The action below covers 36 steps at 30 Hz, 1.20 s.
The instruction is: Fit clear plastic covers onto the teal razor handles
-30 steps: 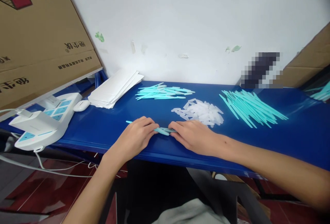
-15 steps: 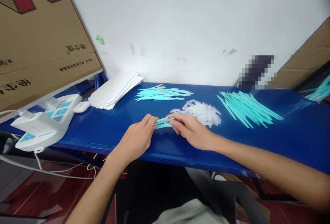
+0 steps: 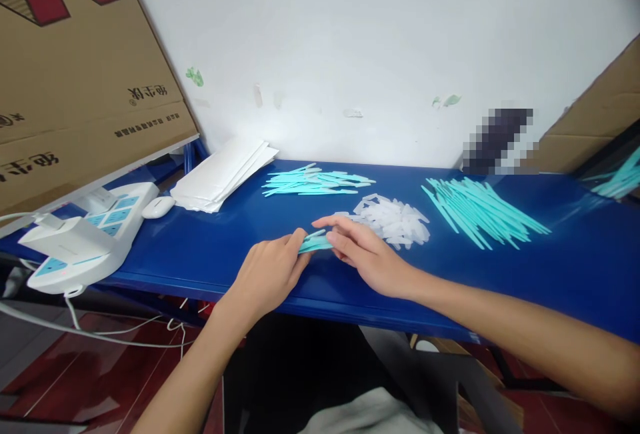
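Observation:
Low over the front of the blue table, my left hand (image 3: 273,271) is closed on several thin turquoise sticks (image 3: 316,241), with their left ends hidden in my fingers. My right hand (image 3: 367,257) is at the other end of that small bundle, thumb against it and other fingers curled below. Its index finger reaches out above the sticks. Just behind my right hand lies a heap of translucent white caps or sleeves (image 3: 395,221). Turquoise sticks with paler ends form a pile (image 3: 315,181) farther back, and a larger pile of turquoise sticks (image 3: 483,211) lies to the right.
White flat packets (image 3: 220,177) lie at the back left. A power strip (image 3: 105,227) with plugged chargers and a small white case (image 3: 159,207) sit at the left edge. A big cardboard box (image 3: 90,87) stands behind them. A white wall (image 3: 325,54) closes the back.
My right index finger has lifted off the sticks and extended to the left. My left hand has shifted slightly right and lower, and the bundle's ends look more spread.

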Each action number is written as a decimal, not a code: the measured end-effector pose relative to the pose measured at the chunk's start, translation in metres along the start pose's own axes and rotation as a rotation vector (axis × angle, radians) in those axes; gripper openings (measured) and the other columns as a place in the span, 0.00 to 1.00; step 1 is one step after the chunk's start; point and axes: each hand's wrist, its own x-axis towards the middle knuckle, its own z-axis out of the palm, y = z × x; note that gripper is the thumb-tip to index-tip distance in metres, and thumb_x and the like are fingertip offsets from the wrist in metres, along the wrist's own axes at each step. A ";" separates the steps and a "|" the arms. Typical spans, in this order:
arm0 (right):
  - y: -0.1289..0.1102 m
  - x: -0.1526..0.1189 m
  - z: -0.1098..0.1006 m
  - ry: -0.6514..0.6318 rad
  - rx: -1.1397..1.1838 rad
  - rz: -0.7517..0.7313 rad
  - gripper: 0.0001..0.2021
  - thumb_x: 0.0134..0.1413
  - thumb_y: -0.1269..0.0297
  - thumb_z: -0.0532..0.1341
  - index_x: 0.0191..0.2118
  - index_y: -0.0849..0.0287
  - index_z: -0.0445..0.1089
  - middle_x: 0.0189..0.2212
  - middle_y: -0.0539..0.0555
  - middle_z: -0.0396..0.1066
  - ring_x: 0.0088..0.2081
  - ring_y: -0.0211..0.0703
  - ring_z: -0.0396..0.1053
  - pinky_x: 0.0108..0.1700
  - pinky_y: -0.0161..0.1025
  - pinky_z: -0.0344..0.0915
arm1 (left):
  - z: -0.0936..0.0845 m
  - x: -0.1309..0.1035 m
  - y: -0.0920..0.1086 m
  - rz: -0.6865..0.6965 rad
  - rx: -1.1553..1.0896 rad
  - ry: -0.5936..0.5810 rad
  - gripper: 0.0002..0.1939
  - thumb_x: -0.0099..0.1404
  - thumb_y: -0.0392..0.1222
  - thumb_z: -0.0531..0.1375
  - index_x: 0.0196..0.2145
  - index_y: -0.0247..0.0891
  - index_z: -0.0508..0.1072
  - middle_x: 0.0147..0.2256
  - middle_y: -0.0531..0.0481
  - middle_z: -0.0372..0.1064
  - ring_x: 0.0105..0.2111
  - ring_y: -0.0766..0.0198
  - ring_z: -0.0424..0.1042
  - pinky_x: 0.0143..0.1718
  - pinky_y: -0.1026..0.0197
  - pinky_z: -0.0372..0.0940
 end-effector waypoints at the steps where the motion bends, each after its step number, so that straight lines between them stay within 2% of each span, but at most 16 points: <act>1: 0.000 -0.002 0.001 0.016 -0.086 -0.045 0.17 0.72 0.53 0.53 0.58 0.56 0.66 0.30 0.48 0.61 0.32 0.38 0.61 0.34 0.38 0.59 | 0.000 0.000 0.001 -0.002 0.004 0.000 0.07 0.78 0.42 0.47 0.45 0.40 0.62 0.36 0.48 0.76 0.31 0.53 0.77 0.26 0.60 0.55; 5: 0.000 -0.006 0.001 0.088 -0.260 -0.169 0.13 0.75 0.56 0.48 0.52 0.55 0.64 0.30 0.47 0.61 0.33 0.39 0.62 0.39 0.41 0.60 | -0.001 0.000 0.014 -0.014 0.017 0.030 0.07 0.78 0.42 0.46 0.45 0.41 0.61 0.37 0.48 0.74 0.32 0.52 0.77 0.26 0.59 0.55; 8: 0.000 -0.008 0.000 0.142 -0.341 -0.321 0.10 0.75 0.59 0.47 0.50 0.55 0.62 0.32 0.49 0.63 0.32 0.39 0.62 0.39 0.40 0.61 | -0.001 0.000 0.026 -0.020 -0.050 0.062 0.08 0.79 0.45 0.44 0.42 0.41 0.59 0.36 0.48 0.73 0.30 0.53 0.76 0.26 0.59 0.53; 11: 0.002 -0.009 -0.001 0.139 -0.439 -0.437 0.08 0.75 0.63 0.47 0.49 0.55 0.60 0.35 0.50 0.66 0.32 0.38 0.63 0.37 0.39 0.61 | -0.001 -0.001 0.032 -0.026 -0.143 0.060 0.08 0.78 0.45 0.45 0.41 0.41 0.57 0.36 0.49 0.73 0.28 0.55 0.74 0.25 0.60 0.52; 15: 0.005 -0.009 -0.005 0.090 -0.504 -0.526 0.06 0.75 0.65 0.48 0.50 0.54 0.60 0.36 0.51 0.69 0.33 0.38 0.66 0.36 0.38 0.64 | -0.003 -0.003 0.031 -0.033 -0.217 0.057 0.09 0.78 0.46 0.46 0.40 0.41 0.58 0.36 0.48 0.72 0.27 0.57 0.72 0.25 0.60 0.52; 21: 0.010 -0.004 -0.015 0.069 -0.581 -0.629 0.11 0.75 0.62 0.49 0.57 0.52 0.59 0.46 0.55 0.74 0.36 0.40 0.72 0.37 0.39 0.67 | -0.012 -0.008 0.021 0.046 -0.432 0.006 0.12 0.79 0.49 0.48 0.40 0.41 0.62 0.31 0.53 0.70 0.26 0.61 0.68 0.28 0.61 0.54; 23: 0.011 -0.003 -0.017 0.044 -0.575 -0.615 0.11 0.75 0.60 0.50 0.57 0.53 0.60 0.42 0.54 0.75 0.33 0.39 0.72 0.35 0.38 0.67 | -0.017 -0.010 0.018 0.050 -0.471 -0.032 0.14 0.79 0.51 0.48 0.40 0.41 0.64 0.29 0.55 0.68 0.25 0.62 0.66 0.28 0.60 0.54; 25: 0.011 -0.002 -0.017 0.033 -0.513 -0.558 0.10 0.74 0.59 0.52 0.55 0.53 0.62 0.33 0.49 0.73 0.28 0.37 0.69 0.32 0.37 0.66 | -0.021 -0.014 0.017 0.041 -0.488 -0.056 0.15 0.80 0.52 0.47 0.40 0.42 0.65 0.28 0.55 0.67 0.26 0.63 0.66 0.29 0.60 0.54; 27: 0.010 -0.002 -0.014 0.030 -0.385 -0.460 0.10 0.73 0.58 0.55 0.53 0.54 0.63 0.24 0.44 0.66 0.24 0.36 0.67 0.29 0.36 0.64 | -0.024 -0.016 0.016 0.033 -0.507 -0.058 0.17 0.80 0.52 0.45 0.39 0.42 0.65 0.28 0.55 0.66 0.26 0.63 0.65 0.28 0.60 0.54; 29: 0.008 -0.003 -0.010 0.033 -0.223 -0.334 0.10 0.71 0.56 0.57 0.51 0.55 0.63 0.21 0.41 0.60 0.21 0.35 0.65 0.27 0.34 0.63 | -0.025 -0.016 0.015 0.026 -0.546 -0.060 0.17 0.80 0.52 0.44 0.38 0.42 0.64 0.26 0.56 0.63 0.24 0.64 0.61 0.27 0.60 0.53; 32: 0.004 -0.003 -0.007 0.061 -0.052 -0.207 0.14 0.67 0.55 0.61 0.51 0.55 0.63 0.22 0.40 0.60 0.21 0.34 0.65 0.26 0.34 0.63 | -0.023 -0.014 0.013 0.012 -0.607 -0.048 0.18 0.80 0.50 0.44 0.36 0.41 0.63 0.25 0.57 0.61 0.22 0.66 0.55 0.25 0.60 0.51; 36: -0.002 -0.005 -0.008 0.018 -0.019 -0.243 0.15 0.67 0.58 0.62 0.54 0.54 0.62 0.30 0.46 0.67 0.30 0.37 0.72 0.35 0.38 0.70 | -0.019 -0.010 0.010 -0.008 -0.630 0.024 0.18 0.80 0.49 0.44 0.34 0.41 0.61 0.26 0.57 0.60 0.23 0.66 0.55 0.26 0.60 0.52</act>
